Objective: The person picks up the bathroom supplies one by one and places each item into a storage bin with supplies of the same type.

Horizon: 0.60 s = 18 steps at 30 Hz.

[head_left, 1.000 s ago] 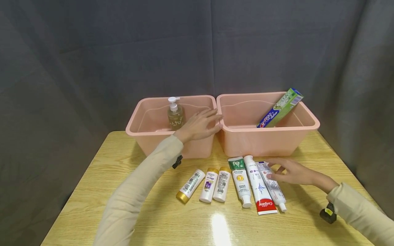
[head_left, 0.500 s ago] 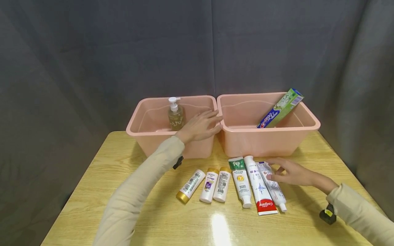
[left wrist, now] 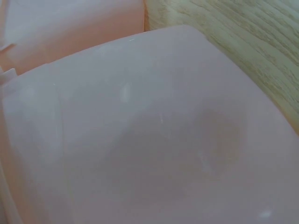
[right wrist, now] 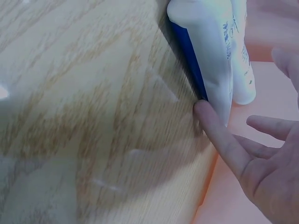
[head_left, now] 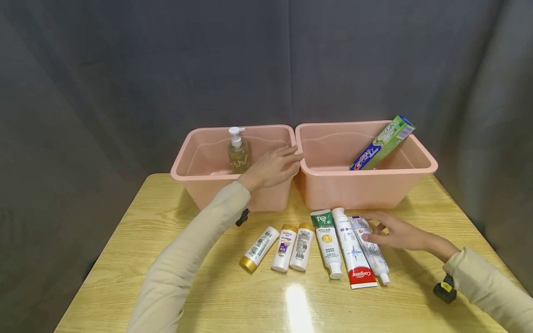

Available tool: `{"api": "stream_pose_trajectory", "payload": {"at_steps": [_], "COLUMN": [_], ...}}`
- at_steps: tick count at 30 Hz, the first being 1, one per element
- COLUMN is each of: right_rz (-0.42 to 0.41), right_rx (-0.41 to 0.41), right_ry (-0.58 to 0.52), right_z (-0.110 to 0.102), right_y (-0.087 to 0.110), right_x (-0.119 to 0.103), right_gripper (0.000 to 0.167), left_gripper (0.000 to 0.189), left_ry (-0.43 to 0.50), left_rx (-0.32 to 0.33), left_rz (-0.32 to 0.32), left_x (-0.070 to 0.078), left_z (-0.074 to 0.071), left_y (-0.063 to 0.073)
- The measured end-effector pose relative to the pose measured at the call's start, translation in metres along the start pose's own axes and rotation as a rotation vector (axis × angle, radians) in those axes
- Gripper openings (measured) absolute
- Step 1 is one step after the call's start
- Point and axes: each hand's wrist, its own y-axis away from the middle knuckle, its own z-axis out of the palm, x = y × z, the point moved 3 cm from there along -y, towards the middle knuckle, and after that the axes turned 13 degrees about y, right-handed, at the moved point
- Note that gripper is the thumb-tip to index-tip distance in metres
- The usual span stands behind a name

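Observation:
My left hand [head_left: 272, 167] lies over the near right corner of the left pink bin [head_left: 233, 194], its fingers reaching to the rim where the two bins meet. It holds nothing that I can see. In the head view, my right hand [head_left: 397, 232] is at the rightmost toothpaste tube [head_left: 370, 247], white with a blue end. The right wrist view shows a fingertip touching the edge of that tube [right wrist: 212, 56], with the other fingers extended. Beside it lie a red-ended Colgate toothpaste tube [head_left: 354, 252] and a green-ended toothpaste tube [head_left: 327, 245].
Three small white bottles with gold caps, a tilted one [head_left: 259, 249], a middle one [head_left: 285, 248] and a right one [head_left: 302, 247], lie on the wooden table [head_left: 137, 259]. A pump bottle [head_left: 238, 155] stands in the left bin. A toothpaste box [head_left: 383, 144] leans inside the right bin [head_left: 350, 190].
The head view has shifted slightly, so the bins appear a little higher. Both hands stay in about the same places, and no object has moved on the table.

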Motion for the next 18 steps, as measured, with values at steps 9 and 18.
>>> {"api": "stream_pose_trajectory", "payload": {"at_steps": [9, 18], "right_rz": [0.035, 0.094], "right_rx": [0.002, 0.065], "right_ry": [-0.015, -0.013], "right_z": [0.001, 0.008], "right_y": [0.002, 0.002], "right_x": [0.002, 0.011], "right_gripper": [0.057, 0.052], "left_gripper": [0.049, 0.048], "left_ry": [0.033, 0.037], "left_rx": [-0.009, 0.003], "left_rz": [-0.011, -0.006], "left_x": [0.001, 0.0], "left_z": [-0.001, 0.0], "left_y": [0.002, 0.0]}}
